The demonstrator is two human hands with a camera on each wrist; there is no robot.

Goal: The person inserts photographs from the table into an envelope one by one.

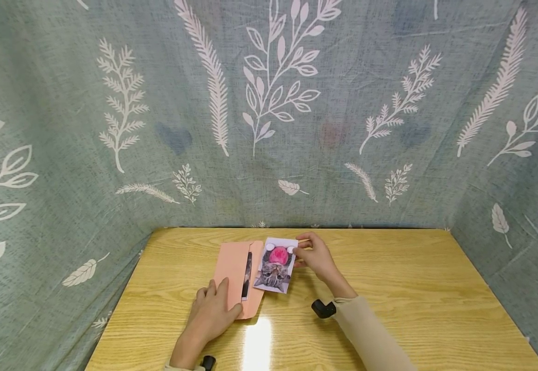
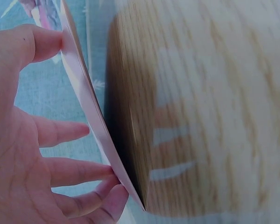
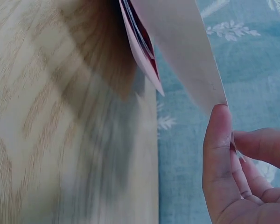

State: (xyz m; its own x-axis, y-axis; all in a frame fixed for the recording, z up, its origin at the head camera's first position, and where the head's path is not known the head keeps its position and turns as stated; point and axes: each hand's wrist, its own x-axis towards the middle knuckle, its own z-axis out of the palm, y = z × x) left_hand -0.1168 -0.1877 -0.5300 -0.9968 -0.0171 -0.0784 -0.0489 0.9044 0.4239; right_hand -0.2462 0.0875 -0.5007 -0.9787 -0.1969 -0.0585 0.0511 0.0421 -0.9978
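A pink paper envelope (image 1: 231,265) lies at a slant over the wooden table in the head view, its flap (image 1: 252,304) folded out to the right. Along its mouth shows a strip of a dark photo (image 1: 247,275) tucked inside. My left hand (image 1: 212,312) rests on the envelope's near part, thumb and fingertips against the same face in the left wrist view. Between thumb and fingers, my right hand (image 1: 316,257) pinches the right edge of a cat photo (image 1: 275,265). The photo shows an upside-down tabby with a pink ball and overlaps the flap; its blank back (image 3: 186,51) faces the right wrist camera.
The wooden table (image 1: 389,288) runs back to a grey-green curtain (image 1: 269,154) with white leaf prints, which also hangs at both sides. A bright light reflection (image 1: 257,345) lies on the wood near the front. Black wrist devices (image 1: 323,309) sit by both sleeves.
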